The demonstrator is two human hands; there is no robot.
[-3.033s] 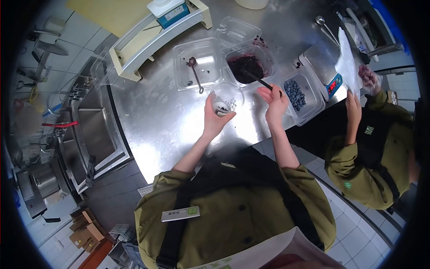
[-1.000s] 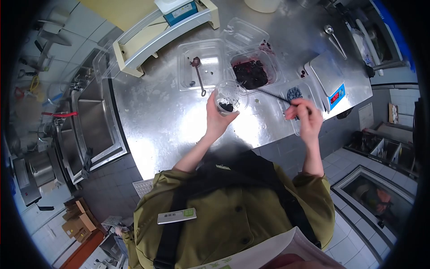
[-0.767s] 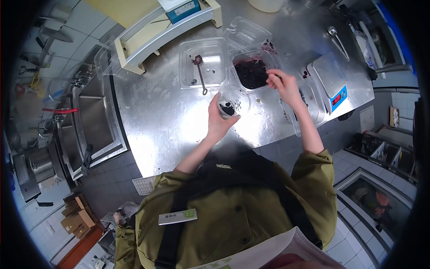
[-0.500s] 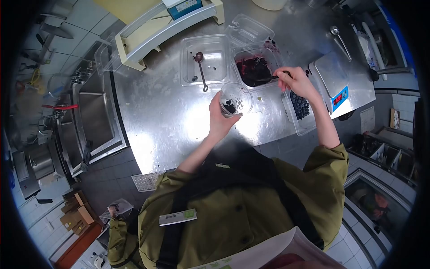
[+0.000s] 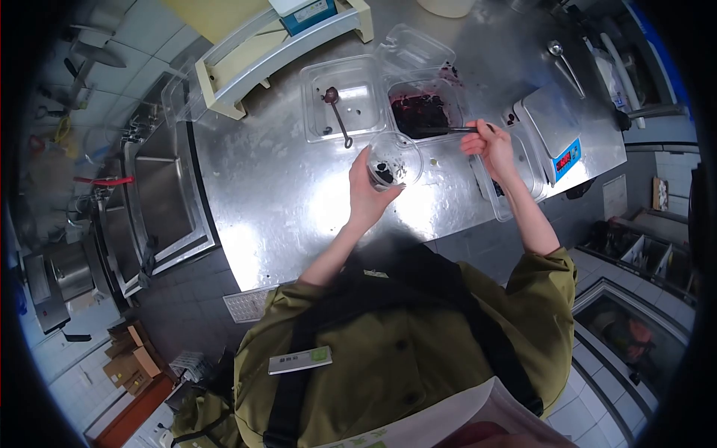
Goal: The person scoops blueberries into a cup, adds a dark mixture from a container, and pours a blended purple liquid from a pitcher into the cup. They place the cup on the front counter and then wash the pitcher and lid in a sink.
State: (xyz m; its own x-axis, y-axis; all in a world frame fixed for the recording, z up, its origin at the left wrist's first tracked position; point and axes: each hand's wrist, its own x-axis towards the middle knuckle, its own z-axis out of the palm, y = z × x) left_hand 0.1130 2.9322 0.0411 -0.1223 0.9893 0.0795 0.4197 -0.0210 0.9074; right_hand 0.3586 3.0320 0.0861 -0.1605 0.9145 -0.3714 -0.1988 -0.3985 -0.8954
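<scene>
A clear plastic cup [image 5: 396,158] with some dark stuff at its bottom is held by my left hand [image 5: 367,196], fingers round its side. My right hand [image 5: 491,149] grips the handle of a dark utensil [image 5: 452,130], whose far end reaches into a clear tub of dark purple fruit mass [image 5: 420,113]. Left of that tub, a shallow clear container [image 5: 314,86] holds a small dark ladle [image 5: 338,116]. Below and right of my right hand lies another clear container [image 5: 530,168]; my hand and forearm partly cover it, and little of its blueberries shows.
A scale [image 5: 549,123] with a red display stands on the steel table [image 5: 276,216] at the right. Behind it lies a metal spoon [image 5: 567,67]. A cream-coloured rack [image 5: 280,56] stands at the back left, with sinks [image 5: 160,190] beyond the left edge.
My right hand has turned, and the utensil's handle now lies more level over the tub. My left hand and the cup are nearly unmoved. The other person's sleeve at the lower left has shifted down.
</scene>
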